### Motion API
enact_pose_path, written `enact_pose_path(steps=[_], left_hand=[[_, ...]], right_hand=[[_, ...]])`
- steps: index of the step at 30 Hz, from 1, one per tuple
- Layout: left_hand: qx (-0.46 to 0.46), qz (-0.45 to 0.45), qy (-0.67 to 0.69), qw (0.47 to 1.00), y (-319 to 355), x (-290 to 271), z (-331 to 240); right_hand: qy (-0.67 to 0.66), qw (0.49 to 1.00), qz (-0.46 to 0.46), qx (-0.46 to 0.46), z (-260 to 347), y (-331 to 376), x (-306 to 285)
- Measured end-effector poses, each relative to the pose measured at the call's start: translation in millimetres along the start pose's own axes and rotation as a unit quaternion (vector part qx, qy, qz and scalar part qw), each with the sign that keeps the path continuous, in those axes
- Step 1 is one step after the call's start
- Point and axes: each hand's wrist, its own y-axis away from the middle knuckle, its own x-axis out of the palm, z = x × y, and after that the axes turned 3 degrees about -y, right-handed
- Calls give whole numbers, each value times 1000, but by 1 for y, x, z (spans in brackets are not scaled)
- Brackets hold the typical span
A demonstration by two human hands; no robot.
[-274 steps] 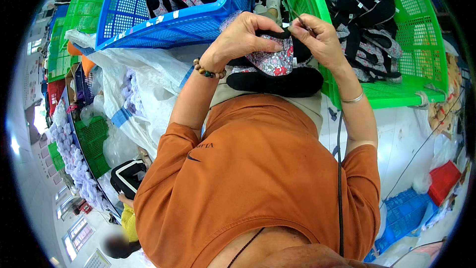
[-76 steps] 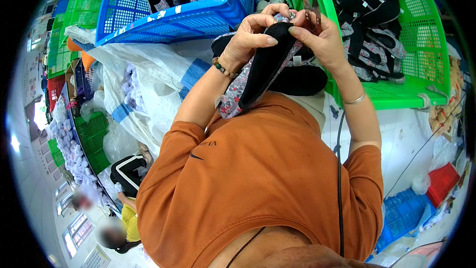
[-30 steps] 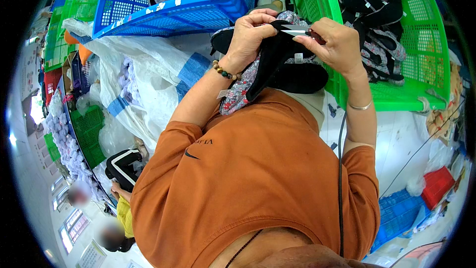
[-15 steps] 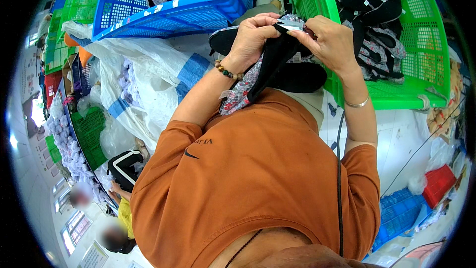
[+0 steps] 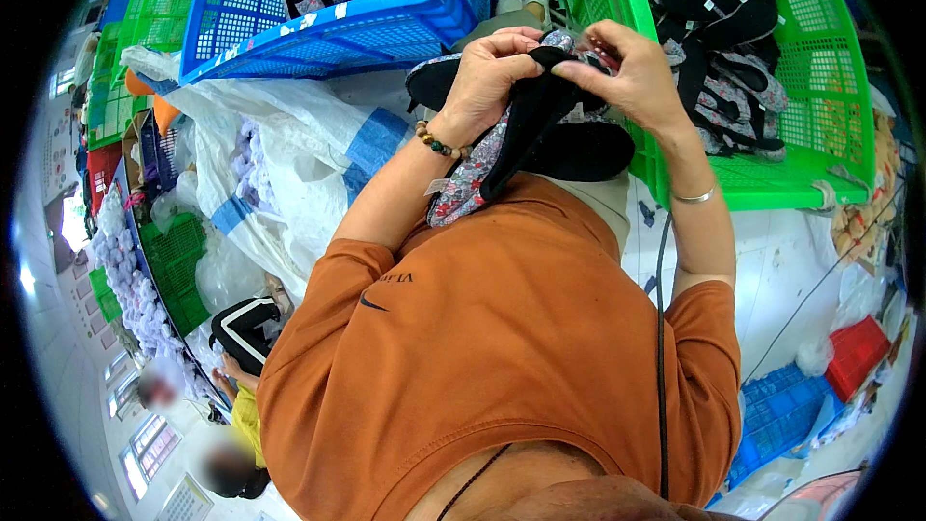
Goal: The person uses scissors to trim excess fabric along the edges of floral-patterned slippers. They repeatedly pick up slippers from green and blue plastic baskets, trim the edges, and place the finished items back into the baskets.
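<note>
A soft slipper-like fabric piece (image 5: pixel 526 111), black on one side and grey floral with red on the other, hangs between my hands above my lap. My left hand (image 5: pixel 490 82) is closed and pinches its upper edge. My right hand (image 5: pixel 632 77) is closed at the same edge, thumb pressed on the black fabric; its fingertips are blurred, with something reddish beside them. A black sole-shaped part (image 5: pixel 584 152) lies under my hands, over my lap. Another black rounded part (image 5: pixel 434 80) sticks out left of my left hand. How these parts join is hidden.
Ahead on the left stands a blue crate (image 5: pixel 328 39), and on the right a green crate (image 5: pixel 762 195), both holding similar floral and black pieces. A white woven sack (image 5: pixel 289 135) spreads at left. A black cable (image 5: pixel 661 328) runs down my right side. Other people sit at lower left.
My right fingers have lifted and opened slightly around the edge. A pale, shiny strip that showed between my hands is out of sight. My left hand has hardly moved.
</note>
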Motion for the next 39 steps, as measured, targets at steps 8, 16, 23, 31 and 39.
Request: enact_pose_path(steps=[8,16,23,31,39], left_hand=[[-37,43,7,998,2,5,2],[-151,119,-54,980,-1,-1,14],[-187,240,-136,943,10,3,37],[-76,331,-433,835,21,13,9],[-274,224,129,927,6,-24,-17]], right_hand=[[-81,991,-81,72,-22,-2,-3],[-29,993,117,-16,-22,0,3],[4,998,56,33,-34,1,2],[-64,997,-5,35,-46,-2,-4],[-146,987,-74,6,-33,-3,-9]])
